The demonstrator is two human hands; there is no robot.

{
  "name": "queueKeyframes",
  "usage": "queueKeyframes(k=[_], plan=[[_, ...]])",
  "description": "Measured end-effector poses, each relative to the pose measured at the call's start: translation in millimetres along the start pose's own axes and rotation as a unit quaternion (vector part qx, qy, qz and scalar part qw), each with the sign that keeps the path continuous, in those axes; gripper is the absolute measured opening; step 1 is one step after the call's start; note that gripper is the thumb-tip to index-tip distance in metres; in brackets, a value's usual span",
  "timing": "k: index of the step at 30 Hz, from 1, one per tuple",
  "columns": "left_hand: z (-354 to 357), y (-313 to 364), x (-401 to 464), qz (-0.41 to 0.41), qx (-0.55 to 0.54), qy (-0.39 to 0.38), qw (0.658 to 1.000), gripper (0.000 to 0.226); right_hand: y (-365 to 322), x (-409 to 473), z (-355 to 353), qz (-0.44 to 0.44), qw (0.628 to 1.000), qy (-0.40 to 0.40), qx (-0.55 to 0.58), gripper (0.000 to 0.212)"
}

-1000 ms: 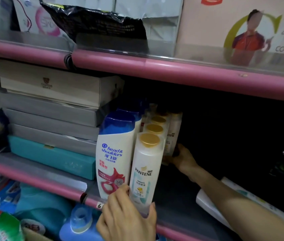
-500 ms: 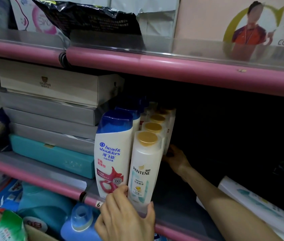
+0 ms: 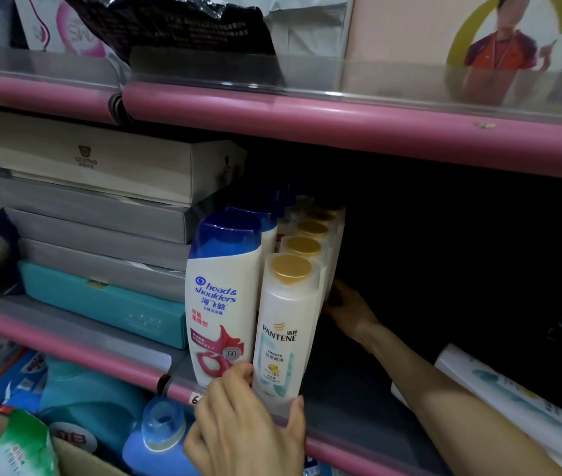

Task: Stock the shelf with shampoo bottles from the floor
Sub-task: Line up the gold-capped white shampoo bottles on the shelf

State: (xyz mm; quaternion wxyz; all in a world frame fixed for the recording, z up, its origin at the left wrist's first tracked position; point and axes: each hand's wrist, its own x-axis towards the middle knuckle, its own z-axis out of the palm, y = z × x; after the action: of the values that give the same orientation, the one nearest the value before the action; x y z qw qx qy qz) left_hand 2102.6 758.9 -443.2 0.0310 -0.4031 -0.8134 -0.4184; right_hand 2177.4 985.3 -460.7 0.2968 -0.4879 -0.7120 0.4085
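Two hands work a pink-edged shelf: the left hand (image 3: 248, 427) and the right hand (image 3: 351, 310). At least four gold-capped Pantene bottles (image 3: 286, 324) stand in a row, beside at least two blue-capped Head & Shoulders bottles (image 3: 221, 297). Five flat boxes (image 3: 101, 221) sit stacked, four pale and one teal box (image 3: 101, 300).
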Motion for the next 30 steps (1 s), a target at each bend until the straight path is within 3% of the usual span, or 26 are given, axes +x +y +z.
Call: queueKeyframes(k=[7,23,30], plan=[[1,-1,-2,-0.041,-0.029,-0.020,0.999,0.073,-1,0,0,-0.003,1.000,0.000,-0.017,0.057],[-2,-1,-4,-0.050,-0.034,-0.001,0.998,0.074,-7,-6,1,0.000,0.999,0.007,-0.036,0.053],[-22,3,-17,-0.015,-0.140,0.035,0.989,0.056,-24,-47,-29,0.004,0.996,0.004,-0.089,0.059]])
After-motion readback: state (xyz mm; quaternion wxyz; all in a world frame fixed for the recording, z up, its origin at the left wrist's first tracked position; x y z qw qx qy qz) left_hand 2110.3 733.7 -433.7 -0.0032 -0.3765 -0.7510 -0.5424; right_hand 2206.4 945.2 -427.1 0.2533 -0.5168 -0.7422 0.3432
